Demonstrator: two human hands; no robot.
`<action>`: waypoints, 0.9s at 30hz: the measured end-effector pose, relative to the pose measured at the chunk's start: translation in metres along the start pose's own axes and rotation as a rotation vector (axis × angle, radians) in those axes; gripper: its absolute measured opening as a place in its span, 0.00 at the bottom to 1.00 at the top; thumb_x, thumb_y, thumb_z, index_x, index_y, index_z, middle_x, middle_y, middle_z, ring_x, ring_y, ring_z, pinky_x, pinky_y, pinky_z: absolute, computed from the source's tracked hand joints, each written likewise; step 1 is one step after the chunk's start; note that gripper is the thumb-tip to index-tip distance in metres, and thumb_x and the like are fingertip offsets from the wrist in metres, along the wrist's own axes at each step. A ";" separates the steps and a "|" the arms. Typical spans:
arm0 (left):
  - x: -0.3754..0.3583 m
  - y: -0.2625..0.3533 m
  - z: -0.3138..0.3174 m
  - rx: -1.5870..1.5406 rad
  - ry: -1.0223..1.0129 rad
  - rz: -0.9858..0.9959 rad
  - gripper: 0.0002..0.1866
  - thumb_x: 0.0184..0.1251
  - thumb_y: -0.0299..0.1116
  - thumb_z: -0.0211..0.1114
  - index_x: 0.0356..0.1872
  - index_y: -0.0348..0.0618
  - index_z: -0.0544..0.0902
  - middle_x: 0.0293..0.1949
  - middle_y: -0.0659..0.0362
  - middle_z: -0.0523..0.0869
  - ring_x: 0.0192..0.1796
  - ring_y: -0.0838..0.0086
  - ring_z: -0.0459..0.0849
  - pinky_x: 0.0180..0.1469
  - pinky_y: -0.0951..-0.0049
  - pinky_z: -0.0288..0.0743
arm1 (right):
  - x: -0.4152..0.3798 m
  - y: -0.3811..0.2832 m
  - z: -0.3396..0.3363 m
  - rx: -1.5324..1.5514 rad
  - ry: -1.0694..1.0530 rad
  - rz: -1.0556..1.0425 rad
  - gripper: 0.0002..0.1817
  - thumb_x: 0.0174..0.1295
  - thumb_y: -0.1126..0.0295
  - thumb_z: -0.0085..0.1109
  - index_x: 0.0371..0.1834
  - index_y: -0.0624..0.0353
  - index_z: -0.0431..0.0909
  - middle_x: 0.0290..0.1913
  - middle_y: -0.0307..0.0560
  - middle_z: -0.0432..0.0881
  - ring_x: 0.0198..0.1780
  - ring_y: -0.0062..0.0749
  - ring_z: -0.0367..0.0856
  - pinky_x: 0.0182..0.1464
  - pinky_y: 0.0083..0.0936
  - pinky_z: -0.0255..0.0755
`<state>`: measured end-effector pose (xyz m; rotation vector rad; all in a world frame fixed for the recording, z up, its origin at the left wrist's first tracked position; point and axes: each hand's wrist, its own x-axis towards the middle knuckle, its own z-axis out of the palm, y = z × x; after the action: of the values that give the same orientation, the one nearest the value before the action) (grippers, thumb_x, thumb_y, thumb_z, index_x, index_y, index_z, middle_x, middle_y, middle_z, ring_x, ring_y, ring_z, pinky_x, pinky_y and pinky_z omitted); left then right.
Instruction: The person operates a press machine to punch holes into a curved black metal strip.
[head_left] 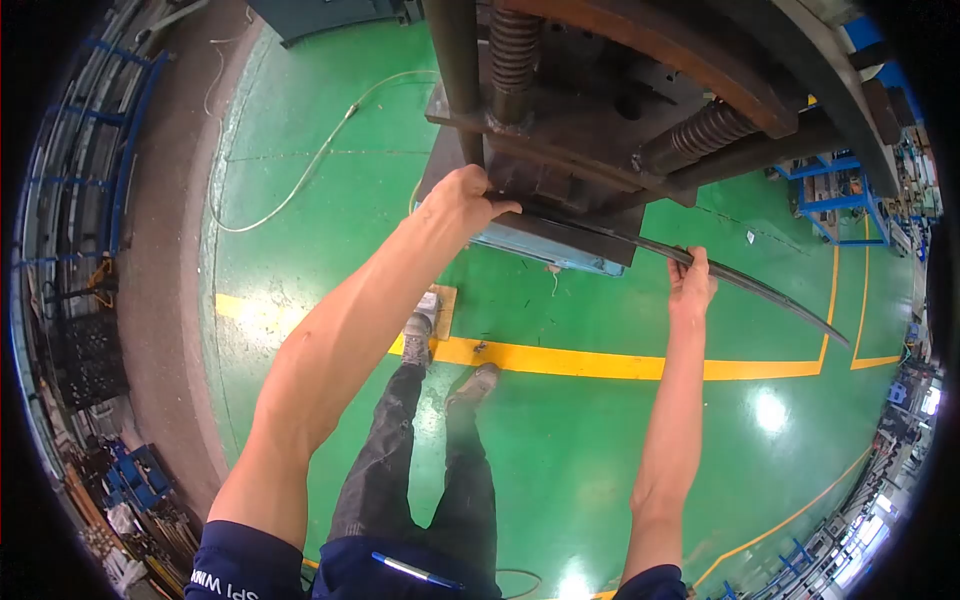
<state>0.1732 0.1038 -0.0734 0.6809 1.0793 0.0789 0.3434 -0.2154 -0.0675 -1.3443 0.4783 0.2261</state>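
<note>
A long, thin dark strip (pixel 765 290) runs from the lower plates of a heavy press out to the right, bending slightly downward towards its free end. My right hand (pixel 692 280) is closed around it, some way out from the press. At the front edge of the press, my left hand (pixel 465 203) is closed at the strip's inner end, thumb pointing right along it; its fingertips are partly hidden. The press (pixel 560 160) has dark steel plates, a round post and coil springs (pixel 513 55) above my hands.
Below the plates is a light-blue base (pixel 550 250). My shoe (pixel 418 328) rests at a small box-like plate (pixel 442 312) on the green floor. A pale hose (pixel 325 150) curves at left. Racks (pixel 90 180) line the left; a blue cart (pixel 840 200) stands right.
</note>
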 end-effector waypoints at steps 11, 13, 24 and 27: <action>0.154 -0.065 -0.075 0.773 -0.154 0.485 0.21 0.60 0.46 0.70 0.47 0.40 0.85 0.44 0.54 0.88 0.48 0.60 0.84 0.50 0.66 0.79 | -0.087 0.028 0.054 0.234 0.114 0.120 0.17 0.63 0.64 0.67 0.32 0.66 0.71 0.41 0.46 0.77 0.37 0.35 0.83 0.41 0.28 0.87; 0.133 -0.064 -0.073 0.776 -0.171 0.572 0.14 0.68 0.32 0.59 0.50 0.36 0.81 0.51 0.48 0.84 0.51 0.54 0.84 0.50 0.54 0.83 | -0.109 0.046 0.069 0.302 -0.034 0.169 0.14 0.64 0.69 0.65 0.34 0.66 0.70 0.41 0.46 0.76 0.39 0.35 0.83 0.45 0.29 0.87; -0.049 0.004 0.020 -0.352 0.040 -0.097 0.11 0.74 0.23 0.48 0.51 0.29 0.72 0.52 0.40 0.79 0.55 0.50 0.82 0.55 0.51 0.85 | -0.165 0.049 0.129 0.362 0.044 0.261 0.17 0.63 0.85 0.58 0.54 0.72 0.69 0.49 0.50 0.76 0.46 0.32 0.80 0.54 0.27 0.84; -0.058 -0.012 0.032 -0.474 0.092 -0.011 0.10 0.75 0.25 0.49 0.50 0.29 0.72 0.50 0.42 0.79 0.53 0.53 0.82 0.55 0.53 0.84 | -0.171 0.055 0.132 0.390 0.028 0.220 0.20 0.65 0.84 0.55 0.60 0.72 0.68 0.53 0.50 0.74 0.48 0.30 0.79 0.54 0.25 0.82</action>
<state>0.1685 0.0569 -0.0251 0.2448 1.0999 0.3478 0.1958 -0.0559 -0.0190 -0.9154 0.6580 0.2793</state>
